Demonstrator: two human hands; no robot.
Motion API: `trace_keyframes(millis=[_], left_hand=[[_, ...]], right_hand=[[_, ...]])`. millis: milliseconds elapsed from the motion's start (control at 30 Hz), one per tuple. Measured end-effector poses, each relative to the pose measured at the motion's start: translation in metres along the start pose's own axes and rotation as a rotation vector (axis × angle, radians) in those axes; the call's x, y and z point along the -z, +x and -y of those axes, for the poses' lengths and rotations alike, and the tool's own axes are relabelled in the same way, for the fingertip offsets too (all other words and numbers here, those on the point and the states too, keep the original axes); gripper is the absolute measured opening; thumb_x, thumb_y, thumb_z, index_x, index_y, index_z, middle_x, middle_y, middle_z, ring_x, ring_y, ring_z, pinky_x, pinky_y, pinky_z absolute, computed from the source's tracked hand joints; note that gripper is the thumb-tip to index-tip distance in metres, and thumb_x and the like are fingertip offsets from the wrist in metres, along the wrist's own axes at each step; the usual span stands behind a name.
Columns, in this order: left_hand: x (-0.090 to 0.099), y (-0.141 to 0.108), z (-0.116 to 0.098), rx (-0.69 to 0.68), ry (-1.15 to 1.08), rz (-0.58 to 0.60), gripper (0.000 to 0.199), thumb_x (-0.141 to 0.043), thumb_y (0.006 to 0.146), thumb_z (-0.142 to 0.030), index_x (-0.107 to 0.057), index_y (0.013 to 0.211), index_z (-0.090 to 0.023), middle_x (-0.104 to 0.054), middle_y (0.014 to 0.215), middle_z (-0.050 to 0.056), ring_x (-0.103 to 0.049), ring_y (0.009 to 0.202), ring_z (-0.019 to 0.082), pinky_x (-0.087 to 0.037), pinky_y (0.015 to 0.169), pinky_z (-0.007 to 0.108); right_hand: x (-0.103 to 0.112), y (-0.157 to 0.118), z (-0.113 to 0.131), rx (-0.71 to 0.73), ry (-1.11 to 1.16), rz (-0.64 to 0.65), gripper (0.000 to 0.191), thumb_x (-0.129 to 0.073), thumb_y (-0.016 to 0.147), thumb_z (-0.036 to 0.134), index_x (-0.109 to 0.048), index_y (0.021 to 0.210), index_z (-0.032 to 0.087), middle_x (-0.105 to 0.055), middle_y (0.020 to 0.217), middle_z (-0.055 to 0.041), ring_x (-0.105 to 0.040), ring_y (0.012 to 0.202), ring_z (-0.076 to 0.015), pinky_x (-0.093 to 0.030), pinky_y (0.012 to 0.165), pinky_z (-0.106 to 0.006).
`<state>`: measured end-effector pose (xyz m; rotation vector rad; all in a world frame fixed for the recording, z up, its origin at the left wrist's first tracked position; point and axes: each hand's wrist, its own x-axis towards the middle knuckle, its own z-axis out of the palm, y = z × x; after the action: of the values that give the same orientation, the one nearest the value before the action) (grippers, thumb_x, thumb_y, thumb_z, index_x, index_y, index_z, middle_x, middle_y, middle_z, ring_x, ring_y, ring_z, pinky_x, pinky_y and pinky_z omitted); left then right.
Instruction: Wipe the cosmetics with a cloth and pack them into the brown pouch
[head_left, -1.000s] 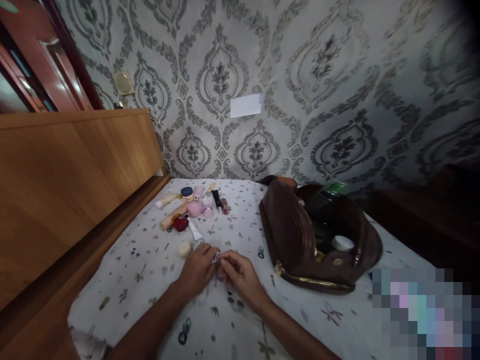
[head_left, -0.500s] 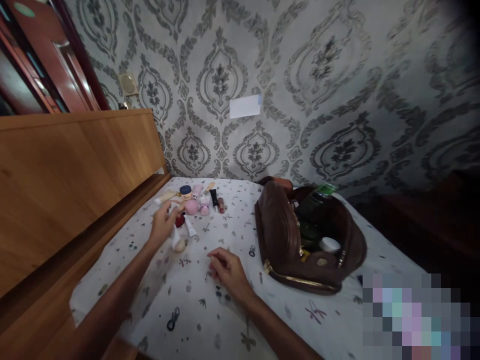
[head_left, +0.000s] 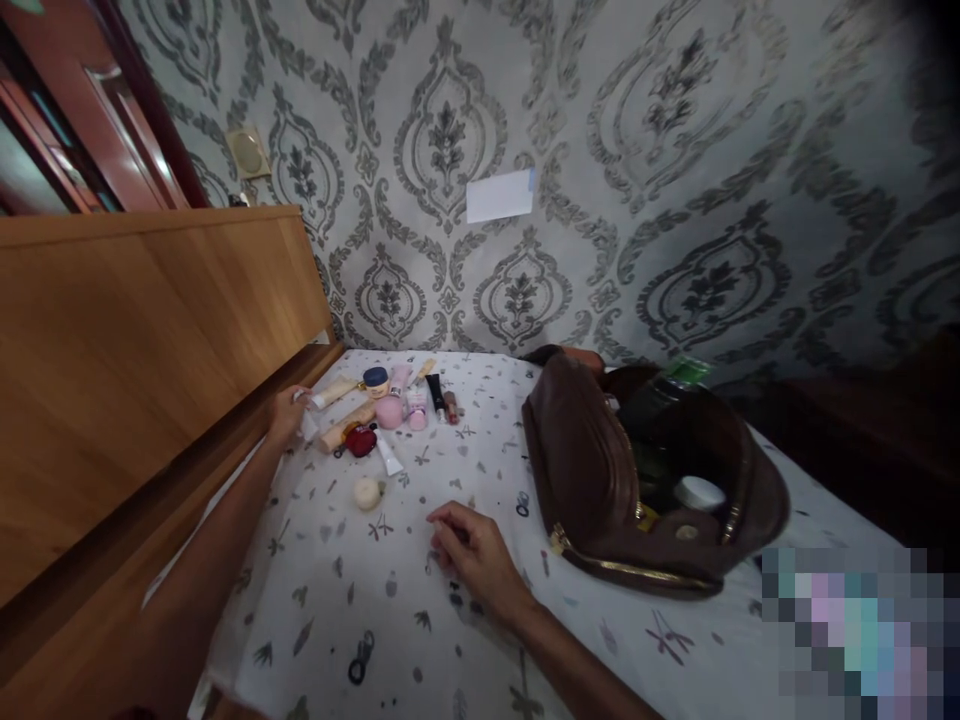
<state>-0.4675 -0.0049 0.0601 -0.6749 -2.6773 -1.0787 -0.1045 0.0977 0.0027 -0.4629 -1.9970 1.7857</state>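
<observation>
Patterned bedsheet (head_left: 322, 600) underneath, wooden board (head_left: 165, 330) along the left side. Change: hands have split. They met mid-sheet a second ago; left hand (head_left: 286, 415) is now out at the sheet's left edge, beside the board. Right hand (head_left: 480, 560) stayed about put.

Near to far: right fingers loosely curled, thumb near index, nothing visible in them; whether the tips touch, can't tell. Cream round piece (head_left: 367, 493) sits ahead-left of those fingers, apart from them. Brown bag (head_left: 574, 450) gapes open to their right, white lid (head_left: 699, 493) inside.

Left fingers look closed on a pale see-through item (head_left: 308, 425); blurred, can't identify it. So it's now off mid-sheet, at the near-left side of the loose group. Just right of those fingertips: cream tube (head_left: 335, 391), beige tube (head_left: 337, 432). Further right: red round piece (head_left: 361, 442), white tube (head_left: 388, 454), pink jar (head_left: 389, 412), then black tube (head_left: 436, 396). Blue-lidded jar (head_left: 376, 382) sits beyond the pink one. Wallpaper (head_left: 517, 290) behind, past all fingers.
</observation>
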Motion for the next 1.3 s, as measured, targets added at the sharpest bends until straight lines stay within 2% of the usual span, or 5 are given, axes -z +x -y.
trace_keyframes(millis=[333,733,967,1167,1300], left_hand=[[-0.026,0.008,-0.003,-0.103,0.293,0.124,0.041,-0.058,0.082,-0.040,-0.061,0.115,-0.015,-0.061,0.119,0.017,-0.057,0.110,0.032,-0.044,0.087,0.037],[-0.010,-0.005,-0.007,-0.022,0.001,0.110,0.033,-0.051,0.082,-0.037,-0.061,0.102,-0.012,-0.067,0.087,0.011,-0.064,0.086,0.027,-0.049,0.070,0.035],[0.027,-0.070,-0.038,-0.151,-0.344,0.292,0.070,-0.060,0.069,-0.065,-0.061,0.117,-0.014,-0.067,0.079,0.004,-0.062,0.067,0.020,-0.049,0.058,0.028],[0.037,-0.155,-0.087,-0.728,-0.291,0.726,0.040,-0.060,0.085,-0.041,-0.064,0.122,-0.024,-0.067,0.107,0.007,-0.062,0.099,0.023,-0.050,0.087,0.033],[0.024,-0.173,-0.091,-0.809,-0.231,0.746,0.043,-0.057,0.089,-0.038,-0.057,0.130,-0.026,-0.064,0.107,0.006,-0.061,0.096,0.021,-0.049,0.085,0.031]], right_hand=[[0.000,0.001,0.000,-0.019,0.004,0.011,0.019,-0.049,0.084,0.031,-0.062,0.086,0.018,-0.056,0.063,0.0024,-0.054,0.051,-0.0111,-0.039,0.048,-0.022],[0.000,0.001,0.000,-0.010,-0.014,0.015,0.019,-0.050,0.084,0.032,-0.061,0.084,0.017,-0.055,0.062,0.0025,-0.052,0.050,-0.0104,-0.038,0.049,-0.022],[0.002,0.004,0.004,-0.036,0.199,-0.034,0.037,-0.059,0.082,0.050,-0.063,0.096,0.016,-0.062,0.073,-0.0010,-0.058,0.053,-0.0110,-0.041,0.047,-0.022],[0.002,0.007,0.012,-0.187,0.697,-0.103,0.046,-0.072,0.074,0.052,-0.063,0.100,0.016,-0.071,0.091,-0.0087,-0.070,0.071,-0.0182,-0.053,0.054,-0.025],[0.008,0.001,0.009,-0.264,0.808,-0.164,0.031,-0.077,0.074,0.036,-0.065,0.092,0.014,-0.073,0.086,-0.0076,-0.070,0.065,-0.0160,-0.056,0.057,-0.023]])
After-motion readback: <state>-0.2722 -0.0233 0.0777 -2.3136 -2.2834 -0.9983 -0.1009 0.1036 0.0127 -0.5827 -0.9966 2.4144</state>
